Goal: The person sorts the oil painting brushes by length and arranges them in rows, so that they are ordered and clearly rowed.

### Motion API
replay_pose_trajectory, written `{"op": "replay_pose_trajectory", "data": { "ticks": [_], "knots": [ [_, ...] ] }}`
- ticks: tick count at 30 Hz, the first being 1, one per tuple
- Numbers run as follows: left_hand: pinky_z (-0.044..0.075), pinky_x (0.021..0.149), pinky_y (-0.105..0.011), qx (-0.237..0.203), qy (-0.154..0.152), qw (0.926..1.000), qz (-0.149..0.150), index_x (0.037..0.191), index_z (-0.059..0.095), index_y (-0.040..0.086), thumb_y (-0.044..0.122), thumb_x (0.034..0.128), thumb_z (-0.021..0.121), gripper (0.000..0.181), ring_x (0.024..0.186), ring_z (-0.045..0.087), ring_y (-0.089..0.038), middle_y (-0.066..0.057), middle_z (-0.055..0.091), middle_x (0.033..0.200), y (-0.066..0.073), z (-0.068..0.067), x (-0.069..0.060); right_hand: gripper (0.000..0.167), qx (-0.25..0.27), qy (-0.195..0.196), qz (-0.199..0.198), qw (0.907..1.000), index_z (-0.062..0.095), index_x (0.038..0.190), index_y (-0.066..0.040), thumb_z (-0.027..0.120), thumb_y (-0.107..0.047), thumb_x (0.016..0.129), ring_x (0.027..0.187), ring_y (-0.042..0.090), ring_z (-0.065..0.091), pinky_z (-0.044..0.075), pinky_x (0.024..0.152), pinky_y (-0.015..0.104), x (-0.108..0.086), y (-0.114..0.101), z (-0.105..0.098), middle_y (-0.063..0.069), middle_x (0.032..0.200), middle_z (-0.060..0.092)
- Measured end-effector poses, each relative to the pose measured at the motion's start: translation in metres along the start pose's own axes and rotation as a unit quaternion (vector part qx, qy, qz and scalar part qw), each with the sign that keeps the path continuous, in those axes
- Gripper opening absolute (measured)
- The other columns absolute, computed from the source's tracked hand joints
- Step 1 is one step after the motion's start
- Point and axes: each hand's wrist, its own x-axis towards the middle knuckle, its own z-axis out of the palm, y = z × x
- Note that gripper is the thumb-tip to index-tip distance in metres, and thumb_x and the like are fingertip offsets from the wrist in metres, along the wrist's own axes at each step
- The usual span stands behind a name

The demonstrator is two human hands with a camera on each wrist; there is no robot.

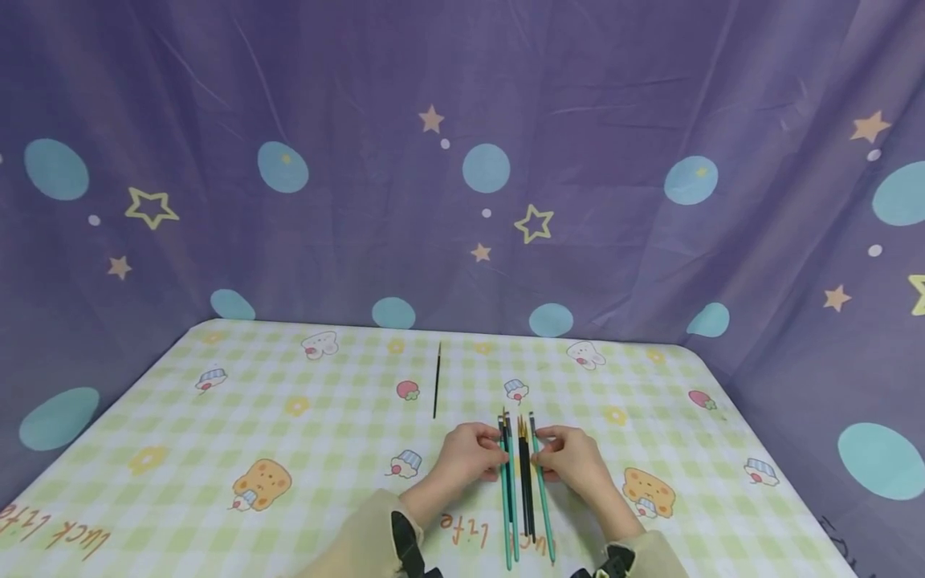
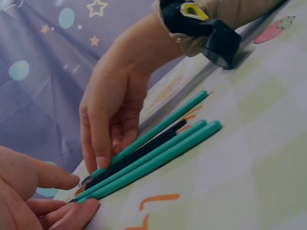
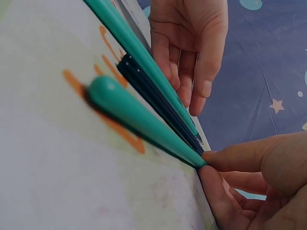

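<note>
Several teal and black paintbrushes (image 1: 526,490) (image 2: 158,158) (image 3: 139,122) lie roughly side by side, bristles toward the back. At their left edge, the left hand (image 1: 468,456) (image 2: 38,196) (image 3: 189,43) touches the outer teal brush with thumb and fingertips. On the other side is the right hand (image 1: 574,461) (image 2: 115,100) (image 3: 264,182), its thumb and index fingertips against the right teal brush (image 1: 543,506), which slants slightly. Neither hand's fingers are seen closed round a brush. Narrow gaps separate some brushes in the head view.
One thin black brush (image 1: 437,385) lies apart, farther back and left of the hands. A green-and-white checked cloth with printed pictures covers the table (image 1: 325,449). Behind it hangs a purple curtain (image 1: 361,201) with stars and blue ovals.
</note>
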Motion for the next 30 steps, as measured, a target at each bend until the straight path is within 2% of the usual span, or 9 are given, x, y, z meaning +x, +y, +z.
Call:
{"op": "replay_pose_trajectory", "data": {
  "ticks": [6,15,22,30],
  "knots": [
    [0.051,0.048,-0.023,0.061,0.021,0.9978,0.017,0.107,0.061,-0.004,0.003,0.0697,0.071,0.039,0.055,0.056,-0.01,-0.002,0.059,0.072,0.0,0.006,-0.002,0.044,0.001,-0.005,0.003,1.0,0.058,0.116,0.002,0.07,-0.005,0.074,0.056,0.011,0.059,0.053,0.052,0.025,0.0,-0.001,-0.001,0.005,0.073,0.06],
    [0.047,0.044,-0.022,0.117,0.047,0.9913,0.036,0.103,0.062,-0.004,0.004,0.0679,0.072,0.037,0.046,0.053,-0.009,0.0,0.057,0.068,0.002,0.011,-0.002,0.043,-0.003,-0.001,-0.003,1.0,0.059,0.115,0.002,0.07,-0.005,0.074,0.055,0.011,0.059,0.053,0.051,0.025,0.0,-0.001,-0.001,0.005,0.072,0.06],
    [0.046,0.042,-0.021,0.145,0.07,0.9865,0.032,0.099,0.063,-0.001,0.003,0.0679,0.071,0.032,0.044,0.052,-0.009,0.0,0.054,0.068,0.004,0.012,-0.003,0.044,0.0,0.0,0.0,1.0,0.058,0.115,0.002,0.07,-0.006,0.074,0.055,0.011,0.059,0.053,0.051,0.024,0.0,0.0,0.0,0.005,0.073,0.06],
    [0.043,0.047,-0.021,0.217,0.119,0.9681,0.04,0.098,0.065,0.001,0.005,0.0671,0.069,0.031,0.04,0.051,-0.008,0.001,0.056,0.065,0.006,0.005,0.005,0.045,0.001,0.001,0.001,1.0,0.058,0.116,0.002,0.07,-0.006,0.074,0.055,0.011,0.059,0.053,0.051,0.025,0.001,0.002,0.001,0.005,0.073,0.06]
  ]
}}
